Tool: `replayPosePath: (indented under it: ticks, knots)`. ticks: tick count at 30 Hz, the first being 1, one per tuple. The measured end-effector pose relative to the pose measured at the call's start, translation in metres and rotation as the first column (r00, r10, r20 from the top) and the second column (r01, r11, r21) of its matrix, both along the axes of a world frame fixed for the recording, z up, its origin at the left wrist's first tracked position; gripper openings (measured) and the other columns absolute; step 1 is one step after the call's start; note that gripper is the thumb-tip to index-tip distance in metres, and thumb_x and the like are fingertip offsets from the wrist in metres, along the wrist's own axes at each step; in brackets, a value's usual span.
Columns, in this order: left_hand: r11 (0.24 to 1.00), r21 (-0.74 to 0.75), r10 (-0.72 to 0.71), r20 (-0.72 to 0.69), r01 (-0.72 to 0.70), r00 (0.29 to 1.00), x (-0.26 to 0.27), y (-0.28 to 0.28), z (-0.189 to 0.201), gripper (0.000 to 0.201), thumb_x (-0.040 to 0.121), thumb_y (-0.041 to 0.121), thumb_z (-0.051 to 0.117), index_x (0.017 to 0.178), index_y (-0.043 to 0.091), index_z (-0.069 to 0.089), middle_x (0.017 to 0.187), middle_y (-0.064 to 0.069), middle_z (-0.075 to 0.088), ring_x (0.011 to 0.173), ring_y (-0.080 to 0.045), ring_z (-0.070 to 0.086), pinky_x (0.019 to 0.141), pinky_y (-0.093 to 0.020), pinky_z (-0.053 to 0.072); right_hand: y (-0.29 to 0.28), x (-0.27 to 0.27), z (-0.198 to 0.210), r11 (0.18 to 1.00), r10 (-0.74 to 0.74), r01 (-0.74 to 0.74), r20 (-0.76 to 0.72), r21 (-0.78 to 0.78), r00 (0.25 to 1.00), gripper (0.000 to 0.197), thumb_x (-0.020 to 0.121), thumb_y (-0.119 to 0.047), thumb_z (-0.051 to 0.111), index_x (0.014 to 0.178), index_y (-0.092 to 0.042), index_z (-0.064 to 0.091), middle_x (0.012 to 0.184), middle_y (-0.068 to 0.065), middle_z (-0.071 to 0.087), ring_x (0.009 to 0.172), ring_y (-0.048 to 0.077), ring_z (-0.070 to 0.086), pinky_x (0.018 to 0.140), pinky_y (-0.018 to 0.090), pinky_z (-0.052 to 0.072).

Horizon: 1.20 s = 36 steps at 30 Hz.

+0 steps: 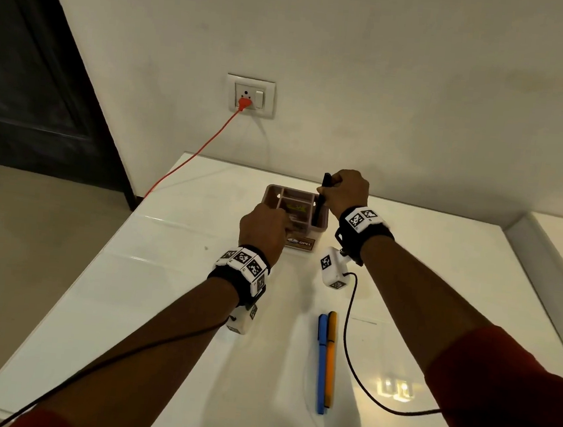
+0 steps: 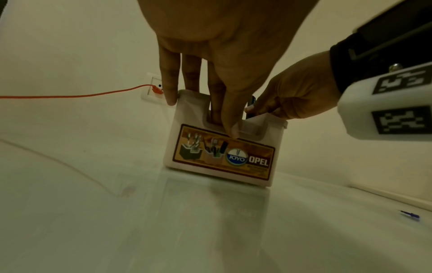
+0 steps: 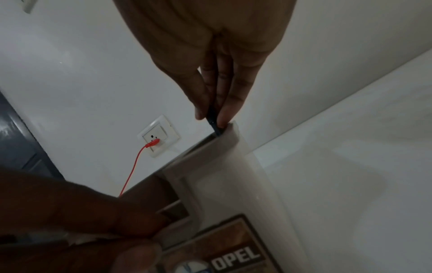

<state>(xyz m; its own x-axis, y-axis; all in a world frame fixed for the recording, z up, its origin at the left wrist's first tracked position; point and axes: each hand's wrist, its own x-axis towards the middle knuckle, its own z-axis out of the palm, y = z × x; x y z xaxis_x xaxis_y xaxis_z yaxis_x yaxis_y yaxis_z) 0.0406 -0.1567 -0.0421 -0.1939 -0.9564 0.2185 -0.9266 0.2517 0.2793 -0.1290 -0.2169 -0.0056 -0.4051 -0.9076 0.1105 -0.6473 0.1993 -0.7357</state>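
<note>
The holder (image 1: 320, 232) is sitting toward the far edge of the table (image 1: 164, 271), roughly midway along it, with its label facing the person. The left hand (image 1: 265, 227) is gripping the near wall, thumb pressing on the outside just above the label and fingers (image 2: 216, 96) dipping in over the rim. The right hand (image 1: 347, 192) is pinching a black pen (image 1: 322, 200) near its top between thumb and fingertips. That pen is standing nearly upright, with its lower end sitting down inside the holder's right-hand compartment. A blue pen (image 1: 321, 361) and an orange pen (image 1: 330, 359) are lying side by side and touching, well apart from the holder and closer to the table's near edge. An orange cable (image 1: 229, 120) is hanging from the socket (image 1: 252, 90) and running down past the table's far left corner.
</note>
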Motion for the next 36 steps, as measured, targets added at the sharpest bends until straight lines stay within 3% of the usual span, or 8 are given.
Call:
replayPosePath:
  ticks: [5,7,11,15,19,24,30,36]
  knots:
    - [1.0,-0.031,0.001,-0.015,-0.001,1.0,0.0,-0.001,-0.004,0.02,0.089,0.032,0.063,0.1,0.025,0.078,0.097,-0.005,0.072,0.09,-0.029,0.07,0.067,-0.029,0.043,0.0,-0.001,0.002,0.999,0.021,-0.02,-0.038,0.025,0.999,0.024,0.081,-0.019,0.083,0.093,0.0,0.074,0.097,0.018,0.074,0.089,0.032,0.068,0.071,0.027,0.041]
    - [0.998,-0.055,0.004,-0.021,-0.006,1.0,0.0,-0.001,-0.006,0.018,0.088,0.032,0.065,0.1,0.027,0.079,0.099,-0.004,0.073,0.095,-0.029,0.069,0.086,-0.036,0.051,0.001,-0.001,0.002,0.999,0.02,-0.019,-0.04,0.033,0.999,0.027,0.079,-0.022,0.085,0.091,0.0,0.075,0.094,0.016,0.075,0.08,0.027,0.064,0.066,0.025,0.04]
    - [0.988,-0.154,-0.02,0.023,0.024,1.0,0.0,0.005,-0.005,0.02,0.088,0.028,0.066,0.104,0.029,0.077,0.11,0.002,0.073,0.112,-0.023,0.064,0.122,-0.05,0.027,0.008,-0.002,-0.002,0.999,0.012,-0.01,-0.046,0.031,0.999,0.035,0.073,-0.025,0.09,0.093,-0.003,0.072,0.094,0.012,0.073,0.077,0.021,0.06,0.062,0.023,0.039]
    - [0.978,-0.194,-0.075,-0.012,0.071,0.997,0.0,0.025,0.014,0.026,0.083,0.018,0.068,0.106,0.027,0.075,0.109,0.002,0.073,0.117,-0.023,0.062,0.115,-0.047,0.038,0.03,-0.007,0.004,1.0,-0.01,0.01,-0.003,-0.002,1.0,0.041,0.071,-0.028,0.093,0.096,-0.006,0.068,0.095,0.01,0.07,0.081,0.023,0.06,0.07,0.028,0.041]
    - [0.985,-0.166,-0.073,-0.167,0.045,0.983,-0.003,0.066,0.035,0.022,0.081,0.017,0.072,0.103,0.023,0.073,0.101,0.003,0.073,0.099,-0.022,0.069,0.074,-0.031,0.053,0.072,-0.016,0.01,0.998,-0.068,0.07,0.119,-0.008,0.991,0.033,0.071,-0.023,0.093,0.08,-0.014,0.062,0.09,0.013,0.073,0.08,0.032,0.069,0.074,0.039,0.057]
    - [0.996,0.036,-0.059,-0.387,0.079,0.92,-0.011,0.148,0.023,0.036,0.082,0.029,0.08,0.116,0.024,0.072,0.111,0.004,0.075,0.103,-0.018,0.069,0.092,-0.036,0.054,0.162,-0.017,-0.023,0.991,-0.114,0.097,0.192,0.096,0.975,0.031,0.068,-0.02,0.095,0.075,-0.008,0.067,0.083,0.015,0.074,0.08,0.035,0.073,0.075,0.051,0.062]
    - [0.926,0.352,-0.014,-0.327,0.135,0.945,-0.014,0.212,-0.025,0.039,0.088,0.032,0.071,0.126,0.026,0.066,0.121,0.007,0.071,0.109,-0.014,0.066,0.095,-0.029,0.051,0.235,-0.009,-0.073,0.949,-0.167,0.101,0.204,0.299,0.965,0.026,0.064,-0.019,0.094,0.071,-0.01,0.071,0.077,0.013,0.074,0.078,0.035,0.073,0.072,0.051,0.063]
    - [0.918,0.383,0.033,-0.341,0.107,0.94,-0.017,0.205,-0.03,0.037,0.084,0.033,0.076,0.119,0.022,0.069,0.113,0.004,0.074,0.101,-0.016,0.069,0.089,-0.033,0.055,0.245,0.0,-0.073,0.94,-0.178,0.119,0.162,0.319,0.971,0.035,0.065,-0.026,0.095,0.078,-0.004,0.071,0.075,0.006,0.07,0.072,0.025,0.066,0.063,0.031,0.051]
